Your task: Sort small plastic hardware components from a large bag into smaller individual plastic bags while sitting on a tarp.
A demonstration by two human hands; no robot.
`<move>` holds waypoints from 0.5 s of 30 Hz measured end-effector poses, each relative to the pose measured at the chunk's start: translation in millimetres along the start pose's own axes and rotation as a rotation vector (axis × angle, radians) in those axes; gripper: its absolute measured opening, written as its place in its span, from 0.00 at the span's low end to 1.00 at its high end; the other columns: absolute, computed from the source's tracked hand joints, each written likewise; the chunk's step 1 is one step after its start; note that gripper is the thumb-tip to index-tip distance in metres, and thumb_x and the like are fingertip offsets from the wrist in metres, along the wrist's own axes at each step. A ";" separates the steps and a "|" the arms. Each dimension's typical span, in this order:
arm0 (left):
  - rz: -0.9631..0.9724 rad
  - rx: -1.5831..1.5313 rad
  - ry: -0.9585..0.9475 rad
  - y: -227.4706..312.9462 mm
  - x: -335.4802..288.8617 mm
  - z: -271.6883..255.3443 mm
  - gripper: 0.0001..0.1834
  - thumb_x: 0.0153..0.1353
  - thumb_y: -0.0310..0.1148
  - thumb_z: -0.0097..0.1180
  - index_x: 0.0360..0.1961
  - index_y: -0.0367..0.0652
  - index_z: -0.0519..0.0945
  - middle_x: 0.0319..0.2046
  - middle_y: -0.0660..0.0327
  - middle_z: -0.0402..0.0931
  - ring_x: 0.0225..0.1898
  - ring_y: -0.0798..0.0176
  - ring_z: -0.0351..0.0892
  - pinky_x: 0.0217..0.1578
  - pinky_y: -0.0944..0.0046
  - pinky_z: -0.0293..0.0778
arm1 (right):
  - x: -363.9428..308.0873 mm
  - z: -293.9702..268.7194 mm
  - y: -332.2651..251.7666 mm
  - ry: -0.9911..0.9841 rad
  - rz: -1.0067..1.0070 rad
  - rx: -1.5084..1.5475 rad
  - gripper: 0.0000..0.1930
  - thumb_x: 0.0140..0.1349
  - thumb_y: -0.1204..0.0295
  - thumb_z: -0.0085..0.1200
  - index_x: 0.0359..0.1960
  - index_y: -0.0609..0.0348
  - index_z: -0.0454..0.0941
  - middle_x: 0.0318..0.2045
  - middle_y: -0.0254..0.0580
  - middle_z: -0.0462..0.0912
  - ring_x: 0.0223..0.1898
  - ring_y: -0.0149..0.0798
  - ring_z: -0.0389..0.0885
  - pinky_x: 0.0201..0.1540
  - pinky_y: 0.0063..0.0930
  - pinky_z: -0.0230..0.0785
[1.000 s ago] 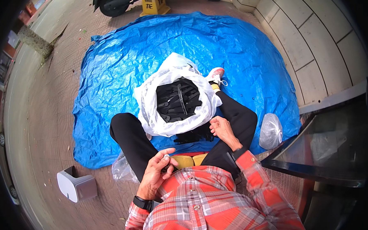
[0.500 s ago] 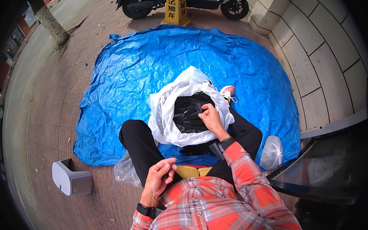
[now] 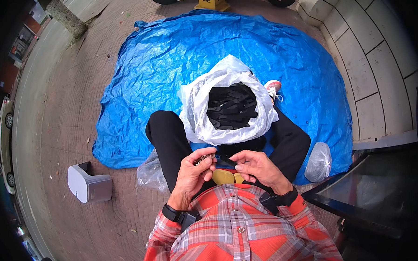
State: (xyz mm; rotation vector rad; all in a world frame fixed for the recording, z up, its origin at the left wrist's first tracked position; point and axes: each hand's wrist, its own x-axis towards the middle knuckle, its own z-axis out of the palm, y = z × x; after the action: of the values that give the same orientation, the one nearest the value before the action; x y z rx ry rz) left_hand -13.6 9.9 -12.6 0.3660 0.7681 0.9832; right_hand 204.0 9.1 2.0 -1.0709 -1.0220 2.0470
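Black strip (image 3: 227, 162) at the right fingertips, with small metal pieces (image 3: 206, 157) at the left; both lie over the person's lap, just below the white bag (image 3: 195, 113). The left hand (image 3: 192, 175) is partly curled, thumb and forefinger closed about the metal pieces, whose number and exact shape are too small to tell. The right hand (image 3: 259, 169) pinches the strip between thumb and forefinger, its other fingers loosely bent. The two hands are near each other; whether strip and metal touch cannot be told. Many similar black strips (image 3: 231, 106) fill the bag, which stands between the legs on the blue tarp (image 3: 160, 72).

Likely faults: a metal piece could slip from the left hand if the thumb loosens, since several seem to share one grip; the slender strip could twist if pushed off line, being pinched only by the fingertips. A knock of the knee against the soft-walled bag might tip strips onto the tarp.

Compared with the frame half a second earlier, the right hand has left the bag's mouth and come back beside the left, which remains over the lap.
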 end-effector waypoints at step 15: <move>-0.045 0.325 -0.061 9.3 -14.2 9.2 0.14 0.55 0.27 0.57 0.44 0.40 0.77 0.20 0.73 0.69 0.17 0.83 0.59 0.16 0.82 0.52 | 16.2 18.2 -3.2 -0.092 0.036 0.093 0.11 0.59 0.73 0.51 0.41 0.65 0.71 0.21 0.30 0.71 0.19 0.19 0.67 0.18 0.12 0.58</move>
State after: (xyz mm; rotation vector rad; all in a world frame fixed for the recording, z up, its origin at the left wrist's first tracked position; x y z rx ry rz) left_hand -17.2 3.2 5.1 0.6540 0.8783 0.8014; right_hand 181.0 17.0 5.2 -0.9627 -0.9487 2.1682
